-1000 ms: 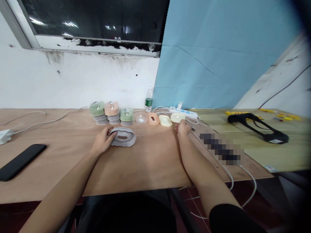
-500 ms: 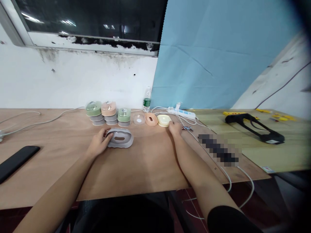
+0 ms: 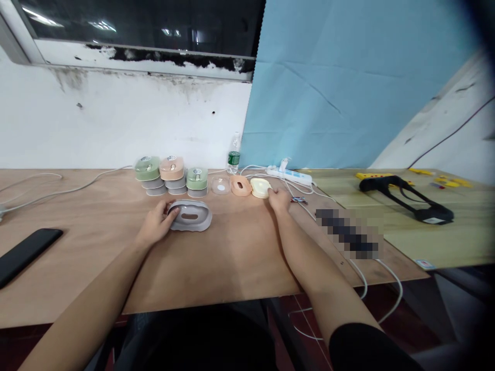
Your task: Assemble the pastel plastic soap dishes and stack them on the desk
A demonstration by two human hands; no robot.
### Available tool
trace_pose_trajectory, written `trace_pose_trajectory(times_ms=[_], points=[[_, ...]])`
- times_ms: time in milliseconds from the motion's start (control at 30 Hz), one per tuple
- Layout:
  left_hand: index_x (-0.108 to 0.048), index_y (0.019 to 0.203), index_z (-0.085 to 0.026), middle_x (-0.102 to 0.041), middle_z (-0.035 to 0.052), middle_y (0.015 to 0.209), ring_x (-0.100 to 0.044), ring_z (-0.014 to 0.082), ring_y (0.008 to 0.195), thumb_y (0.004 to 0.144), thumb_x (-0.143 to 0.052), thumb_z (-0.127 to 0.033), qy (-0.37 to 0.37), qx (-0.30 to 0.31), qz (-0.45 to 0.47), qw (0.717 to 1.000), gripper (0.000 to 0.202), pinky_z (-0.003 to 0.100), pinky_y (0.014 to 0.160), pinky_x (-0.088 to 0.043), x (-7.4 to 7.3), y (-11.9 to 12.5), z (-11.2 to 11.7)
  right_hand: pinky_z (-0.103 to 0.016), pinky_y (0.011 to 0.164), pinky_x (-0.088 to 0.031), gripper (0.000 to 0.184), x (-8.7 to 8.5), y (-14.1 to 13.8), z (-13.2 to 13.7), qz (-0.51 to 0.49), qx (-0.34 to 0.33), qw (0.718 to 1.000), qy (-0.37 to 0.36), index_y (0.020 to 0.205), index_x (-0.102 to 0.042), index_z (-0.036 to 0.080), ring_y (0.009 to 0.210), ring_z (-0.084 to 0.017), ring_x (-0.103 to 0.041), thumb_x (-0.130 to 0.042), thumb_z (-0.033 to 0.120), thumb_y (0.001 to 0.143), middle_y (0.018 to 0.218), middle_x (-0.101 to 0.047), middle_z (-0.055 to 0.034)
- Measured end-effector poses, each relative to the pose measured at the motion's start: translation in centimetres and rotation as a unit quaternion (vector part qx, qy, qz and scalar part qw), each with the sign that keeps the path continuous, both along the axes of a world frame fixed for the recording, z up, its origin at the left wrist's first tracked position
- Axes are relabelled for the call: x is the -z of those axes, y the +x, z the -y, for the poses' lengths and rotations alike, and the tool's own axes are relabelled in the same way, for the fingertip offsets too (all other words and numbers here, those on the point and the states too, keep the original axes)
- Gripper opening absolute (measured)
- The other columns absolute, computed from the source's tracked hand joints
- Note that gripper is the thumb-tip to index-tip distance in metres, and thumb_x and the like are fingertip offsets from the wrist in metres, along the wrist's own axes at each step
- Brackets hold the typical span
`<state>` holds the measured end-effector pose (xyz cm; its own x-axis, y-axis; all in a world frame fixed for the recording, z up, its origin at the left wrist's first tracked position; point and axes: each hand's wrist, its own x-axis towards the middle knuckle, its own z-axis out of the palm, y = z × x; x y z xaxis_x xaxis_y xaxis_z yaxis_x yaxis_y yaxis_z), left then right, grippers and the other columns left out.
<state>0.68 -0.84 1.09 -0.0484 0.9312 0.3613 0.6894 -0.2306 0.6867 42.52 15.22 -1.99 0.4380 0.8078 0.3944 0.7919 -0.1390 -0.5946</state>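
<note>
My left hand [image 3: 153,225] is closed round the left end of a grey oval tray [image 3: 191,216], which lies flat on the wooden table [image 3: 232,257]. My right hand [image 3: 279,199] reaches out to the right end of a row of small parts. Its curled fingers grip the right edge of a cream oval lid [image 3: 259,187]. To the left of that lid lie a peach oval lid [image 3: 240,185] and a clear lid [image 3: 220,185].
Three stacks of green and peach lidded boxes [image 3: 171,175] stand behind the grey tray. A water bottle [image 3: 234,154] and a white power strip [image 3: 291,176] with cables sit at the back. A black phone [image 3: 23,252] lies at the left, a black strap [image 3: 406,198] at the right.
My right hand moved left along the row; the two separate cream lids seen before now show as one spot. The left hand has stayed on the grey tray.
</note>
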Motion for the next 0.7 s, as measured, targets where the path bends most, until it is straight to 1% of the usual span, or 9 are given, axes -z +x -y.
trace_pose_trajectory(times_ms=[100,167,333,467,600,700], points=[[-0.055,0.119,-0.022,-0.066,0.0069,0.116,-0.062,0.0264,0.103,0.085,-0.047,-0.057,-0.004,0.003,-0.003,1.000,0.050,0.038,0.087,-0.049,-0.01,0.04,0.00,-0.028,0.069,-0.039,0.025,0.22,-0.06,-0.04,-0.011,0.002,1.000,0.025,0.079,-0.066,0.017,0.074,-0.021,-0.058,-0.054,0.038,0.075,0.079,-0.069,-0.0094],[-0.055,0.119,-0.021,-0.066,0.0071,0.115,-0.062,0.0266,0.103,0.085,-0.047,-0.058,-0.008,0.007,-0.004,1.000,0.050,0.038,0.087,-0.049,-0.05,0.07,0.03,-0.029,0.071,-0.041,0.025,0.40,-0.13,-0.09,-0.018,0.001,0.999,0.027,0.083,-0.066,0.017,0.077,-0.022,-0.059,-0.057,0.038,0.074,0.083,-0.069,-0.0095],[-0.055,0.118,-0.020,-0.066,0.0080,0.115,-0.061,0.0272,0.103,0.086,-0.045,-0.058,-0.006,0.015,-0.018,1.000,0.050,0.038,0.086,-0.048,-0.08,0.04,0.06,-0.029,0.072,-0.042,0.028,0.62,-0.23,-0.16,-0.030,-0.030,0.999,0.006,0.077,-0.066,0.017,0.076,-0.022,-0.060,-0.055,0.043,0.076,0.080,-0.070,-0.0093],[-0.055,0.118,-0.021,-0.066,0.0071,0.114,-0.062,0.0270,0.103,0.086,-0.046,-0.057,-0.006,0.013,-0.021,1.000,0.049,0.038,0.085,-0.049,-0.04,-0.01,0.09,-0.029,0.072,-0.041,0.030,0.59,-0.32,-0.15,-0.027,-0.053,0.998,0.021,0.073,-0.067,0.017,0.076,-0.022,-0.061,-0.055,0.044,0.077,0.079,-0.071,-0.0091],[-0.054,0.119,-0.021,-0.064,0.0072,0.118,-0.060,0.0269,0.106,0.087,-0.046,-0.056,-0.006,0.016,-0.014,1.000,0.048,0.039,0.089,-0.047,0.00,0.04,0.09,-0.028,0.070,-0.041,0.032,0.74,-0.32,-0.22,-0.033,-0.063,0.997,0.033,0.072,-0.068,0.016,0.074,-0.022,-0.061,-0.054,0.045,0.078,0.077,-0.071,-0.0087],[-0.055,0.120,-0.021,-0.066,0.0078,0.116,-0.061,0.0271,0.103,0.087,-0.045,-0.056,-0.010,0.018,-0.012,1.000,0.048,0.040,0.088,-0.048,-0.03,0.08,0.13,-0.028,0.069,-0.040,0.033,0.96,-0.24,-0.35,-0.033,-0.072,0.996,0.038,0.072,-0.068,0.017,0.074,-0.021,-0.062,-0.053,0.045,0.078,0.076,-0.071,-0.0078]])
